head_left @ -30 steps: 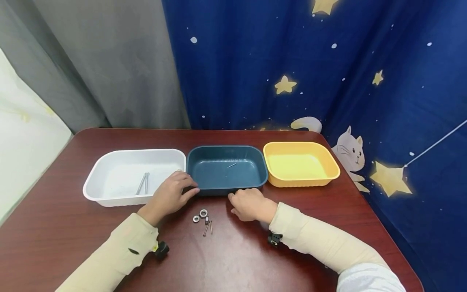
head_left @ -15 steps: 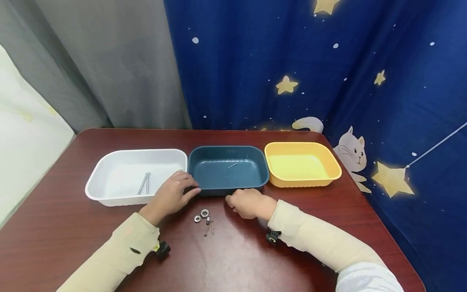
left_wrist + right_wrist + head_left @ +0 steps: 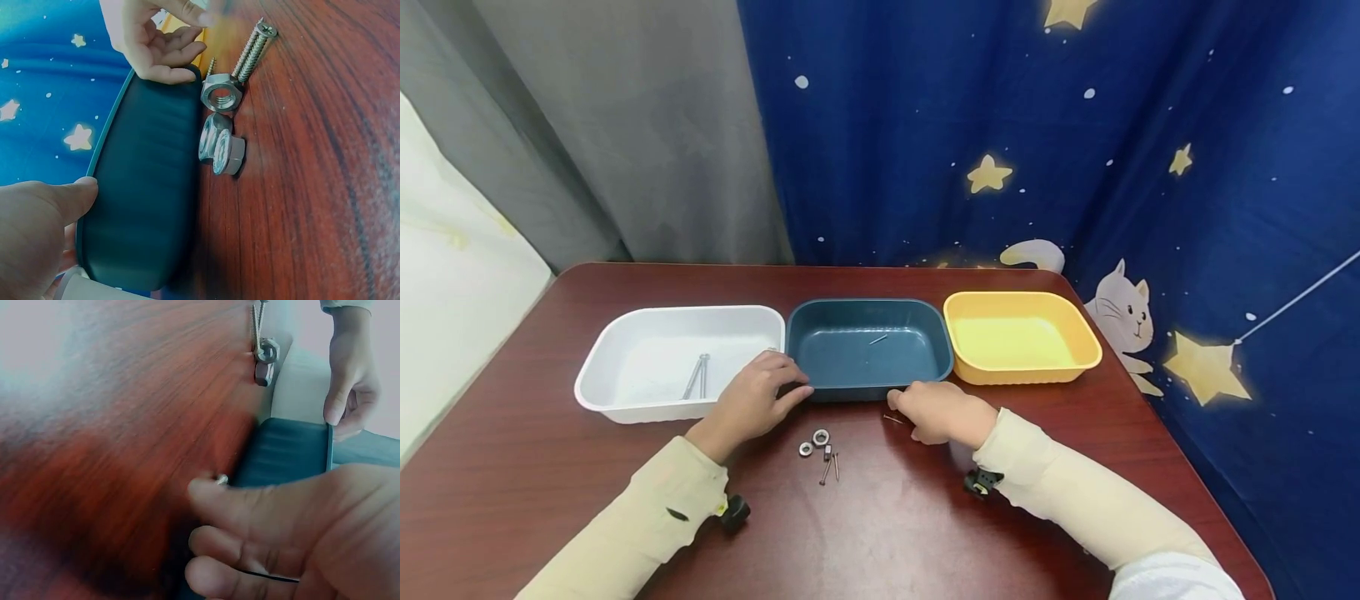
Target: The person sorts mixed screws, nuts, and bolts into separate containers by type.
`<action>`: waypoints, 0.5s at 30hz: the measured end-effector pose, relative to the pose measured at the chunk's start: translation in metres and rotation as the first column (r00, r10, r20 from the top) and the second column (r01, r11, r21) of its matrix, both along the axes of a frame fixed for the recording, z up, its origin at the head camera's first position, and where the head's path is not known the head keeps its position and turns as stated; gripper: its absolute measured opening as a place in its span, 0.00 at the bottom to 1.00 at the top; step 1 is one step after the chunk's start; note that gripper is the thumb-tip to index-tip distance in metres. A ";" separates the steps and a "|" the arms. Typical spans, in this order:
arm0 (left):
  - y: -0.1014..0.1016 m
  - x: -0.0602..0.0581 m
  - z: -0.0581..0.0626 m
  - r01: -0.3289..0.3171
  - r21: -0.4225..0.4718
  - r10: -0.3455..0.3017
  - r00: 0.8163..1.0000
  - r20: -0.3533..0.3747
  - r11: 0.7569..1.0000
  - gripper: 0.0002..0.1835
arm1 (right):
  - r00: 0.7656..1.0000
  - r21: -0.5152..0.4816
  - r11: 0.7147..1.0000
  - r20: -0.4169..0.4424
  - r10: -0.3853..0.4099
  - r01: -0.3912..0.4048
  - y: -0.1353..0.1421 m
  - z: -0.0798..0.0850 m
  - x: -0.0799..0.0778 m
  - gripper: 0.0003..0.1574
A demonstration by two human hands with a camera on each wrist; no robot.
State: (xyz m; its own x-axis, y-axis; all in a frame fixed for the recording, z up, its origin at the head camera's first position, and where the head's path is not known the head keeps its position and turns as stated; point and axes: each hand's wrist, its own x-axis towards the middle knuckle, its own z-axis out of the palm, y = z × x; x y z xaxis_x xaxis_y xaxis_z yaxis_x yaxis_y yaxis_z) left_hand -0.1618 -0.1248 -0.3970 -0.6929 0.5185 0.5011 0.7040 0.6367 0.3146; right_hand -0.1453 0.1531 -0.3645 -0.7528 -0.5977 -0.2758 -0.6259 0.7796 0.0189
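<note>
My left hand (image 3: pixel 758 398) pinches the rim of a dark teal tray (image 3: pixel 144 169) at its near left corner, thumb outside and fingers over the edge. My right hand (image 3: pixel 942 410) is low over the table in front of that tray, its thumb and loosely bent fingers apart in the left wrist view. A small screw (image 3: pixel 892 419) lies just left of the right hand's fingers; its head shows by the thumb tip in the right wrist view. Between the hands lie several metal nuts (image 3: pixel 826 435) and two screws (image 3: pixel 837 468) side by side. Another small screw (image 3: pixel 878 339) lies inside the teal tray.
A white tray (image 3: pixel 625 410) with two long bolts (image 3: pixel 703 379) stands left of the teal tray. To its right is a yellow tray (image 3: pixel 1026 377). All three stand in a row on the reddish-brown table (image 3: pixel 880 533), with curtains (image 3: pixel 887 125) behind.
The right hand has shifted to the right along the front of the teal tray, and a small screw now shows on the table beside its fingers. The left hand has stayed in place.
</note>
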 end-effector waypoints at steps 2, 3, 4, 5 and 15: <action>0.000 0.000 0.000 -0.007 0.001 0.008 1.000 -0.004 1.000 0.07 | 1.000 0.018 1.000 -0.003 -0.015 0.015 0.000 -0.002 0.000 0.15; -0.001 0.000 0.000 -0.013 0.001 0.013 1.000 -0.006 1.000 0.07 | 1.000 0.028 0.999 -0.005 -0.021 0.022 -0.001 -0.003 -0.001 0.15; -0.001 0.001 0.000 -0.018 0.001 0.018 1.000 -0.007 1.000 0.07 | 1.000 0.036 0.999 -0.008 -0.025 0.026 -0.002 -0.004 -0.001 0.15; -0.001 0.001 0.000 -0.022 0.000 0.022 1.000 -0.007 1.000 0.07 | 1.000 0.044 0.999 -0.015 -0.024 0.024 -0.004 -0.006 -0.001 0.15; 0.002 0.002 0.001 -0.026 -0.013 0.026 1.000 0.017 1.000 0.08 | 0.998 0.096 0.995 -0.053 0.022 -0.017 -0.015 -0.019 -0.003 0.04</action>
